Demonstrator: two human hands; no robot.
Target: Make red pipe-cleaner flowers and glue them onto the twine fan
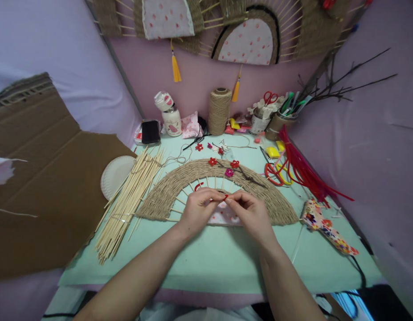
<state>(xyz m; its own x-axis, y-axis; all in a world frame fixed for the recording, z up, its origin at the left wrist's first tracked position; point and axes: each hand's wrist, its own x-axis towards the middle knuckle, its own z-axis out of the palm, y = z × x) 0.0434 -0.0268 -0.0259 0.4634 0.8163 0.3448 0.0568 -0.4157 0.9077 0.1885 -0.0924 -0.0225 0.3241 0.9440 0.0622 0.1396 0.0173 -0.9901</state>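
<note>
My left hand [200, 206] and my right hand [249, 211] meet over the middle of a woven twine fan [166, 189] with thin stick ribs. Both pinch a small red piece [226, 196] between thumb and fingertips; it looks like red pipe cleaner, though the fingers cover most of it. A red curl [198, 186] shows just behind my left hand; whether it joins the pinched piece I cannot tell. Below the hands lies the fan's spotted cloth centre [224, 216], partly hidden. A dark twig [249, 178] with red flowers [212, 162] and a magenta flower [229, 172] rests on the weave.
Bundled thin sticks [129, 200] lie at left beside a white paper plate [116, 176] and cardboard [52, 178]. On the right are red pipe cleaners [295, 165], scissors [275, 174] and a flowered glue gun [329, 227] with a cord. A twine spool [219, 111] stands behind.
</note>
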